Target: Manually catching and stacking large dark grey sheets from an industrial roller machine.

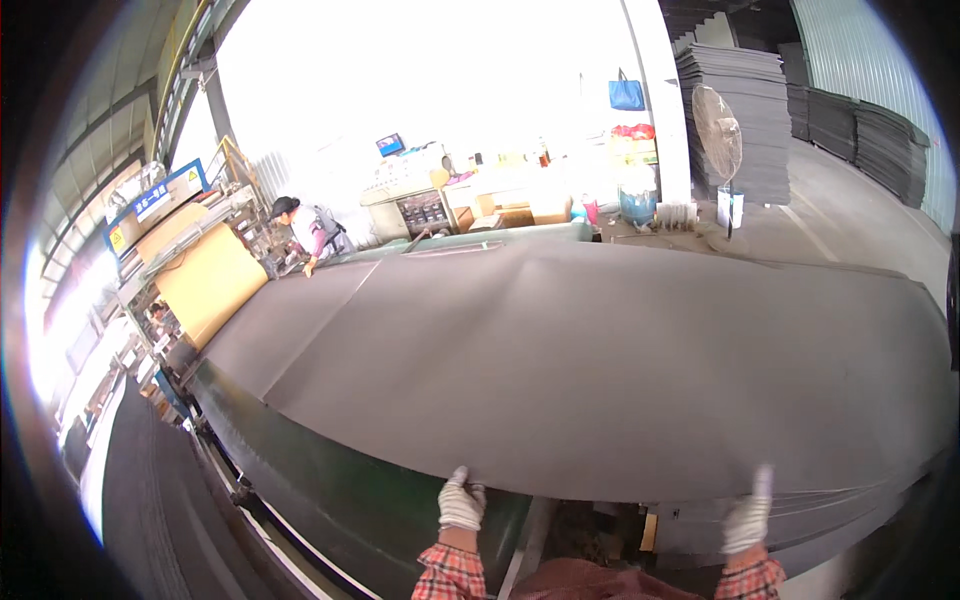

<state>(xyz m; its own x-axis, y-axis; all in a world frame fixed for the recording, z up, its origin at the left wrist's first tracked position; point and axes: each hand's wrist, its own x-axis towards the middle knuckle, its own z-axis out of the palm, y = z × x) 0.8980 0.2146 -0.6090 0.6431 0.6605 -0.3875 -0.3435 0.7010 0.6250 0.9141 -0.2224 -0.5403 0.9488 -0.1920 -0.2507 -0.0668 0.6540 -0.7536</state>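
Observation:
A wide dark-grey sheet (pixel 600 370), foam-like in look, stretches across the view with a shallow ridge in its middle. At its near edge my left hand (pixel 461 502), in a white knit glove, is closed on the rim. Further right my right hand (pixel 746 518), gloved the same way, grips that edge too; it is slightly blurred, one digit lies on top and its other fingers are mostly hidden. The sheet's left part rests over a green conveyor belt (pixel 360 500). Below its right part lies a stack of similar grey sheets (pixel 780 530).
A machine with a yellow panel (pixel 215 285) stands at the far left, where a co-worker (pixel 312 235) reaches to the sheet. More grey sheets (pixel 150 500) are piled at the near left. Behind are a pedestal fan (pixel 718 135), a tall sheet stack (pixel 740 120) and a cluttered bench (pixel 500 190).

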